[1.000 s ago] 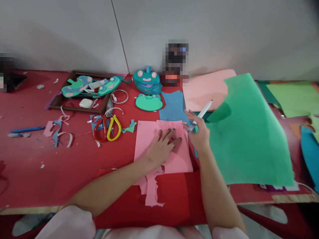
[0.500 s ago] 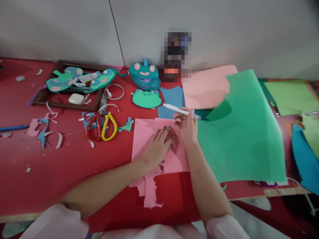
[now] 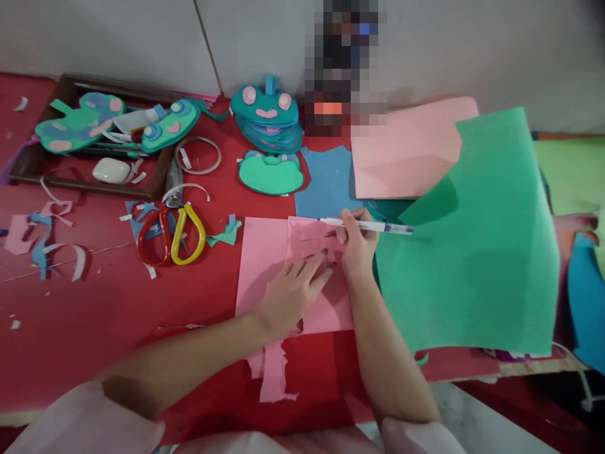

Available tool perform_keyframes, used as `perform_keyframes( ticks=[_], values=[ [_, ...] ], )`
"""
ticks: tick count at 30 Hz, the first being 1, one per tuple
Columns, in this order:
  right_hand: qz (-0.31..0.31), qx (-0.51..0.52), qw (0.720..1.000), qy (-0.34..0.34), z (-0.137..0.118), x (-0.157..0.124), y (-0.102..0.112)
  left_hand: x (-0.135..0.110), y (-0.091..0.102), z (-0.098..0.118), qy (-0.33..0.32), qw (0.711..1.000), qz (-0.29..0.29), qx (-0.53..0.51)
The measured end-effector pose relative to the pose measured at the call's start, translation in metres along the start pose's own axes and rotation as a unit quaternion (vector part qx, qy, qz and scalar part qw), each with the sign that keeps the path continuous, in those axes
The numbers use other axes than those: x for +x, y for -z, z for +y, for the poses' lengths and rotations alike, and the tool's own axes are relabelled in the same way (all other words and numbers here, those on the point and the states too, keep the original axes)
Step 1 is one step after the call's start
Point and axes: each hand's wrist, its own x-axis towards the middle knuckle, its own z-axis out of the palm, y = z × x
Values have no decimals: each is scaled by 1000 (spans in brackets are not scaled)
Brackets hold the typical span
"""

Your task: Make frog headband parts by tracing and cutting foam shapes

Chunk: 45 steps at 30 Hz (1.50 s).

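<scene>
The upper pink sheet (image 3: 326,315), faintly marked, lies before us on the red surface (image 3: 314,362); we seem to be drawing, and the next stroke calls for a steady sheet. Our left hand (image 3: 289,293), palm down, fingers extended, grips nothing. Our right hand (image 3: 358,252) pinches the white pen (image 3: 375,226) nearly level, narrow end leftward; whether it touches is unclear.

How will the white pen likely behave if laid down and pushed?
The white pen would probably roll, since its barrel looks slim and round. It is likely light: the right hand alone holds it. It probably won't flex, as the barrel looks straight.
</scene>
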Motion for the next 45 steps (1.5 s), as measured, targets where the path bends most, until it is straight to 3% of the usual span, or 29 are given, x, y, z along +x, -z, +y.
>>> perform_keyframes(
  ticks=[6,11,18,25,32,39,45],
  values=[
    [-69,-124,990,30,-3,-5,2,1,-5,0,75,997,-18,6],
    [-68,-179,979,74,-4,-6,1,1,-11,1,96,995,-21,1],
    [-39,-238,968,76,-2,-7,0,2,-9,2,102,994,-27,1],
    [-63,-209,974,65,0,-8,-4,2,-8,3,109,993,-45,10],
    [-48,-272,956,95,1,-5,-5,2,-8,3,109,993,-50,16],
    [-23,-267,957,113,6,-4,-3,1,-7,6,127,990,-59,33],
    [-12,-255,960,117,2,-4,-6,1,-5,5,94,993,-59,26]
  ],
)
